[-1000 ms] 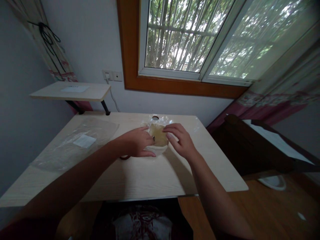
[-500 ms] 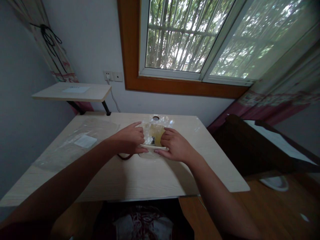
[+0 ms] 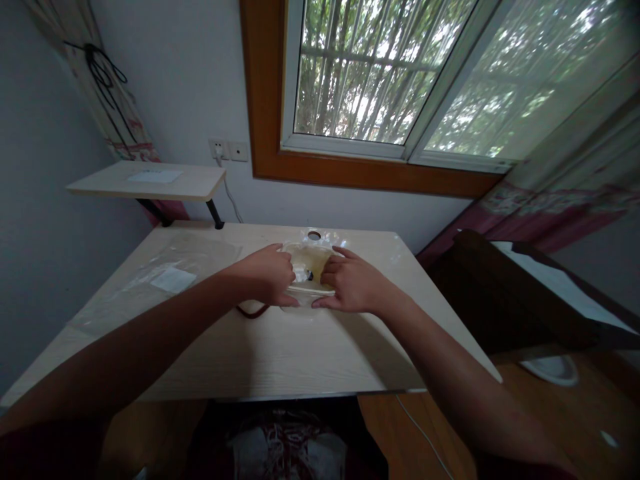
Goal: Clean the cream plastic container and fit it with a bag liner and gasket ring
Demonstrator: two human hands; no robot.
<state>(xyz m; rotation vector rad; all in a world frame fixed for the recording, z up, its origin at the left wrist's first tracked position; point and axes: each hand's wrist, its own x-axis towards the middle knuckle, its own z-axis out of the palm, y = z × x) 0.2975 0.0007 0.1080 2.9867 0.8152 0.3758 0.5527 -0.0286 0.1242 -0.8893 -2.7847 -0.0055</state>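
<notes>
A small clear plastic bag (image 3: 311, 265) with something yellowish inside lies on the pale wooden desk (image 3: 280, 353), near its far edge. My left hand (image 3: 267, 275) grips the bag's left side, fingers curled over it. My right hand (image 3: 353, 287) pinches the bag's right side, thumb under the near edge. A small dark item shows between my hands inside the bag; I cannot make out what it is. A dark red loop (image 3: 253, 311) peeks out beneath my left hand.
A large clear plastic sheet with a white label (image 3: 173, 279) lies on the desk's left part. A raised side shelf (image 3: 150, 181) stands at the back left, below a wall socket (image 3: 229, 151). A dark wooden piece of furniture (image 3: 525, 293) stands to the right. A window is behind the desk.
My right hand has come down from the top of the bag to grip its right side. Both hands now hold the bag by its sides, closer together. The camera shifted slightly.
</notes>
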